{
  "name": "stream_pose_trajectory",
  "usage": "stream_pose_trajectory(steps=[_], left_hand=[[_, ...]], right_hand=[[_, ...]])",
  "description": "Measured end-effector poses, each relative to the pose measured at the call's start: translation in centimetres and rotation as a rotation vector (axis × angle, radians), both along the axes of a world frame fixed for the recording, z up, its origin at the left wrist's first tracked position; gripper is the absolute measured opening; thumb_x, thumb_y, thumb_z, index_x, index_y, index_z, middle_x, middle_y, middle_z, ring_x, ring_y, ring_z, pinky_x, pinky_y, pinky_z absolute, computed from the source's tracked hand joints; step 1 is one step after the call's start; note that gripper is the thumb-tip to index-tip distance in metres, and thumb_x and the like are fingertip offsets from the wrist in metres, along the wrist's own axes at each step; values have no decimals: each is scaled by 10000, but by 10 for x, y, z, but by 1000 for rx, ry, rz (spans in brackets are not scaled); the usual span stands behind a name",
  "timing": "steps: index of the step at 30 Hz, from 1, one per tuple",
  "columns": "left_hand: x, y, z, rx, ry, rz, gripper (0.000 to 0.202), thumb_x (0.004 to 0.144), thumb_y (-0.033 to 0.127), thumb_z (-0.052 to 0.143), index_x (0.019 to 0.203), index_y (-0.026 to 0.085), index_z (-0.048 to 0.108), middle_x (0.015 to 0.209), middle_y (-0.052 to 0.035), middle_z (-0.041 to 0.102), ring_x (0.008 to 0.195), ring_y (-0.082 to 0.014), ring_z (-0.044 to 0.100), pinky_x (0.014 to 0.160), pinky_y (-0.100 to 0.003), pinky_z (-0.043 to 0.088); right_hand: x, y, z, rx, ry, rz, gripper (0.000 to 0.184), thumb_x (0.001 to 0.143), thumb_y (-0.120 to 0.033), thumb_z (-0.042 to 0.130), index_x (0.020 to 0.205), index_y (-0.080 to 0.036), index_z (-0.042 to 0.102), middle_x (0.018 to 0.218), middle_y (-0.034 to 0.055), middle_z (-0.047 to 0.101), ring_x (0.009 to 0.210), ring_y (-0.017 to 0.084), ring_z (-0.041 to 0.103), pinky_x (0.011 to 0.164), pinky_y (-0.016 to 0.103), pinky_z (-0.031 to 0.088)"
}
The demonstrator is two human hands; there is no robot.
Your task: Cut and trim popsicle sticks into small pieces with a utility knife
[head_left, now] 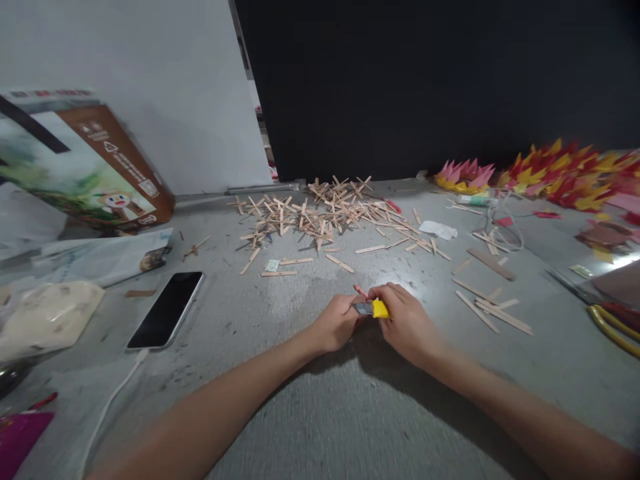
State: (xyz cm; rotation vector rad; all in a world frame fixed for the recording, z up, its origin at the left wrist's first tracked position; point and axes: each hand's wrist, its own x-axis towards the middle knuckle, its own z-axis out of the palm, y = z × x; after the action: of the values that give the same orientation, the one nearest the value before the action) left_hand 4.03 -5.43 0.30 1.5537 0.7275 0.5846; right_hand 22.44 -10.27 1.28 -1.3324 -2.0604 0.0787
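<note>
Before the stick pile on the smudged grey table, with a black panel behind it, the right hand grips a yellow tool, the left hand curled, its hold unclear.

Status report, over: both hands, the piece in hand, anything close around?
Right hand gripping yellow tool. Left hand at the adjoining grey part, exact grip unclear. Thin red piece juts up between hands. Loose wooden sticks to right, stick pile beyond.

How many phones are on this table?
1: a flat, rectangular smartphone with a black screen and pale edges, lying on the grey tabletop toward the picture's left. Others could be hidden beneath things.
</note>
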Motion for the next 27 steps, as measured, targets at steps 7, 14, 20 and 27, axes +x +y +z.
stream_pose_trajectory(steps=[7,14,20,27], left_hand=[[4,-2,5,-85,-81,95,419,954,571,545,781,189,544,682,24,443,633,-133,363,585,-265,306],[5,2,2,-282,-195,177,438,993,614,472,793,225,457,558,97,310,455,-89,235,467,-226,218],[4,3,5,-217,-252,201,447,1003,639,535,854,231,426,592,109,329,476,-78,274,468,-194,228],[4,0,3,-187,-258,227,402,1039,617,480,973,221,483,612,100,360,493,-81,283,479,-193,228]], right_hand=[[-6,-3,-4,38,-11,3,325,804,13,499,1013,-217,592,925,83,698,872,269,640,785,379,508],[-2,-6,-2,-72,221,-68,220,879,-88,543,1008,-233,647,915,47,703,838,225,677,750,329,524],[14,-2,2,-212,349,-261,234,989,-443,630,1007,-220,701,876,60,760,723,227,687,676,334,517],[21,-2,15,-270,310,-271,339,1014,-549,586,978,-223,674,823,49,730,680,213,643,661,323,484]])
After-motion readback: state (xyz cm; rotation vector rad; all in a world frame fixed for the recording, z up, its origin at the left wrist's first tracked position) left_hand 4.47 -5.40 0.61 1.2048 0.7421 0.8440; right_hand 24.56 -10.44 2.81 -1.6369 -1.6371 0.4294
